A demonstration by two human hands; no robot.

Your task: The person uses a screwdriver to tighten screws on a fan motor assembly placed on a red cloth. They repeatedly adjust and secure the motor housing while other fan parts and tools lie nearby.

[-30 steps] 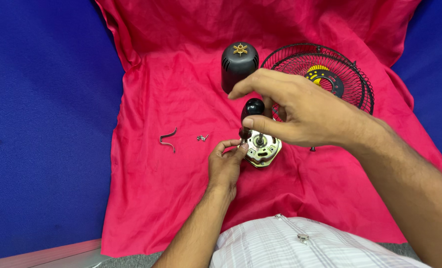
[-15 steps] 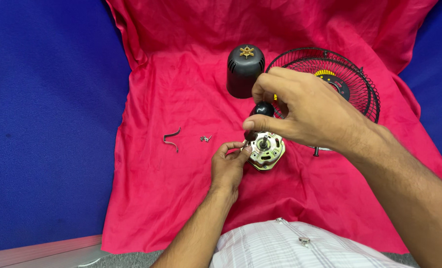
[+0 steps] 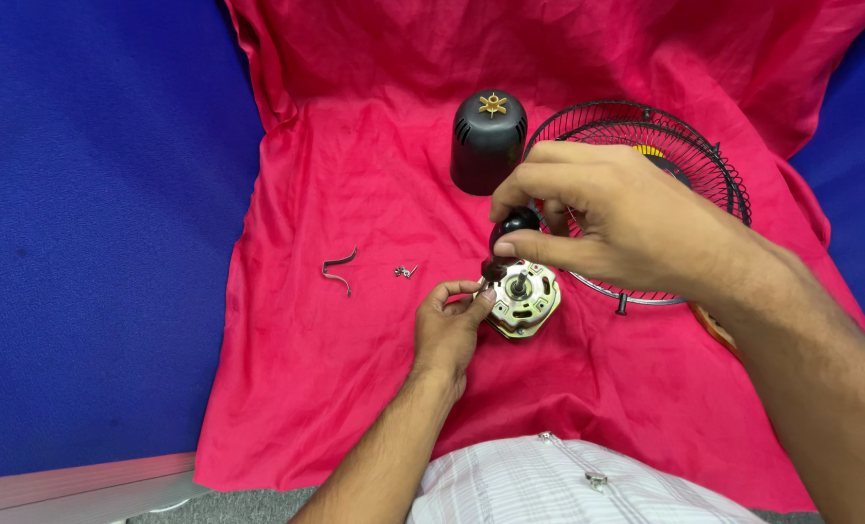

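A small fan motor (image 3: 524, 301) with a metal frame and a short shaft lies on the red cloth (image 3: 355, 175). My left hand (image 3: 449, 325) pinches its left edge with fingertips. My right hand (image 3: 612, 218) is above it, closed on the black handle of a screwdriver (image 3: 505, 243) that stands nearly upright, tip down at the motor's left side. The tip is hidden between my fingers and the motor.
A black domed motor cover (image 3: 489, 141) stands behind the motor. A black wire fan grille (image 3: 675, 155) lies to the right, partly under my right hand. A bent metal clip (image 3: 337, 272) and small screws (image 3: 406, 272) lie on the cloth to the left. Blue surface surrounds the cloth.
The view has shifted slightly. Both hands stay at the motor; my right hand has turned a little on the screwdriver handle.
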